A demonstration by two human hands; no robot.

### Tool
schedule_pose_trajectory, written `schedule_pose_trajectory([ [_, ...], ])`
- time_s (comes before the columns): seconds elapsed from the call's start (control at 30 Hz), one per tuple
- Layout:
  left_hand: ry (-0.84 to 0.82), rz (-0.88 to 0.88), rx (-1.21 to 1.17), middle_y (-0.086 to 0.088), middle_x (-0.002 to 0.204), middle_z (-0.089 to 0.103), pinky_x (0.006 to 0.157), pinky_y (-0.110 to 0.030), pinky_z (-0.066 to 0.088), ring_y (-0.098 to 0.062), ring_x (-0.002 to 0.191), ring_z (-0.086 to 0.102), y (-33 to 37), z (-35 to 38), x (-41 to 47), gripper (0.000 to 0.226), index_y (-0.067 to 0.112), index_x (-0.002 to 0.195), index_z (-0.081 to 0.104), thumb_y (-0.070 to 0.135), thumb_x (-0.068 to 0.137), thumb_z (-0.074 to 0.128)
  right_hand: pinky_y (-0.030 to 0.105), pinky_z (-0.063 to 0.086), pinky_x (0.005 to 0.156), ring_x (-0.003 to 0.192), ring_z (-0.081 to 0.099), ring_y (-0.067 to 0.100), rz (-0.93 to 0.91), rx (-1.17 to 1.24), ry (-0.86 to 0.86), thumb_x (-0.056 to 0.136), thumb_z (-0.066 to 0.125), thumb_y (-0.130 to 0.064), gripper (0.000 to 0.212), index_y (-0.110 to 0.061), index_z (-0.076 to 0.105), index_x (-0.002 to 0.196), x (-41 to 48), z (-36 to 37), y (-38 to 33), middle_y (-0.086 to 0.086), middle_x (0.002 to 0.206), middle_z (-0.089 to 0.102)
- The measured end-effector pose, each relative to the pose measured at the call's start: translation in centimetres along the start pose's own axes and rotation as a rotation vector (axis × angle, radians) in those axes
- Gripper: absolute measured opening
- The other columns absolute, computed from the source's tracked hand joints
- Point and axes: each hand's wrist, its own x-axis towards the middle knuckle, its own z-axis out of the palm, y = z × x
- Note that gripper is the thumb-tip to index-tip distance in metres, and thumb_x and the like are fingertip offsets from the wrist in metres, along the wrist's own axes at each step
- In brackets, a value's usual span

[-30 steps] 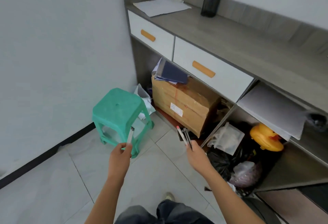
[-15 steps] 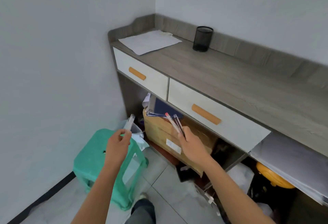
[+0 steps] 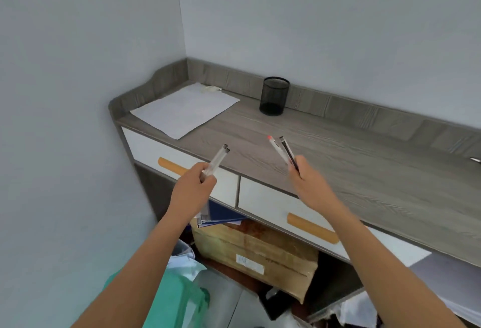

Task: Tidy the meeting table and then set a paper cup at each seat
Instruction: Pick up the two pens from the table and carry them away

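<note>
left hand (image 3: 194, 188) clamped on clear pens (image 3: 216, 161) | right hand (image 3: 308, 180) gripping two pens (image 3: 282, 152) | raised short of mesh pen cup (image 3: 274, 95), probably for dropping in

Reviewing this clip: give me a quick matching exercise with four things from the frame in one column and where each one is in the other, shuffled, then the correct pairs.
Things:
1. clear pens
2. red-capped pen and black pen
3. mesh pen holder
4. sheets of paper

Places:
A. flat on the countertop's corner by the wall
B. held in the right hand
C. upright at the back of the countertop
D. held in the left hand

Pairs: 1-D, 2-B, 3-C, 4-A
</note>
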Motion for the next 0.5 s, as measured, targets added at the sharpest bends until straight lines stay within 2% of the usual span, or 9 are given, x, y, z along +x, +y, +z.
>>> schedule_pose_trajectory([
  [0.2,-0.045,0.095,0.092,0.003,0.059,0.041,0.052,-0.028,0.031,-0.013,0.053,0.038,2.8,1.3,6.7,0.026,0.010,0.111,0.054,0.011,0.087,0.044,0.035,0.031,0.059,0.062,0.044,0.026,0.052,-0.062,0.118,0.099,0.030,-0.025,0.014,-0.013,0.033,0.091,6.2,-4.1,3.0,0.001,0.062,0.043],
  [0.27,-0.032,0.122,0.122,0.002,0.062,0.044,0.053,-0.028,0.031,-0.014,0.055,0.041,4.4,1.6,9.4,0.026,0.010,0.111,0.054,0.010,0.086,0.045,0.035,0.030,0.057,0.061,0.044,0.027,0.059,-0.082,0.154,0.099,0.030,-0.025,0.014,-0.013,0.033,0.091,8.8,-5.8,4.0,0.001,0.061,0.043],
  [0.37,-0.020,0.207,0.242,-0.006,0.078,0.054,0.062,-0.029,0.035,-0.024,0.069,0.048,7.3,2.6,13.7,0.031,0.009,0.115,0.054,0.011,0.085,0.047,0.034,0.027,0.052,0.056,0.042,0.026,0.040,-0.139,0.172,0.099,0.028,-0.026,0.016,-0.012,0.032,0.092,12.4,-8.1,5.0,0.002,0.060,0.043],
  [0.5,-0.040,0.293,0.385,-0.018,0.097,0.061,0.073,-0.038,0.044,-0.033,0.084,0.056,10.6,4.6,19.0,0.033,0.005,0.116,0.053,0.011,0.085,0.046,0.034,0.033,0.058,0.063,0.046,0.028,0.029,-0.200,0.139,0.099,0.028,-0.024,0.012,-0.013,0.032,0.096,15.8,-10.1,6.0,0.005,0.064,0.045],
])
